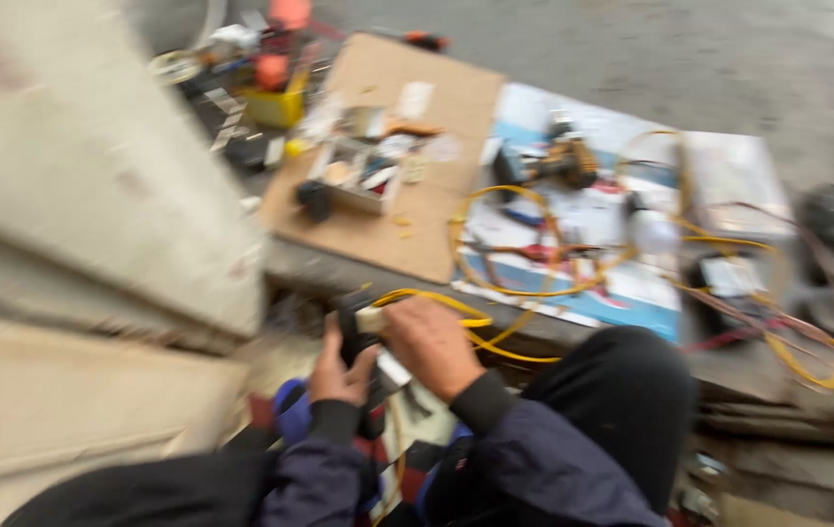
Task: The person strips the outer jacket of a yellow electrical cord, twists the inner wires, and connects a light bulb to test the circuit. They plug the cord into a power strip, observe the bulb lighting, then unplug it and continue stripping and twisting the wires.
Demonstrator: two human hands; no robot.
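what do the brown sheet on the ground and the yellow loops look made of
Brown sheet: likely cardboard, flat matte tan with straight cut edges. Yellow loops: probably plastic-sheathed wire, thin, smooth and freely coiling; blur leaves the finish uncertain.

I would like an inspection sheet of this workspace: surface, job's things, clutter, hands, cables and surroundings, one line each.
Surface: brown cardboard sheet and a blue and white printed sheet laid on grey ground; the picture is blurred.
Job's things: small black device with a pale part, held in front of the knees.
Clutter: open box of small parts, yellow container, dark tool on the printed sheet.
Hands: left hand grips the black device from below; right hand closes over its top.
Cables: yellow cable loops from the hands across the printed sheet; reddish wires at right.
Surroundings: pale wall or panel at left.
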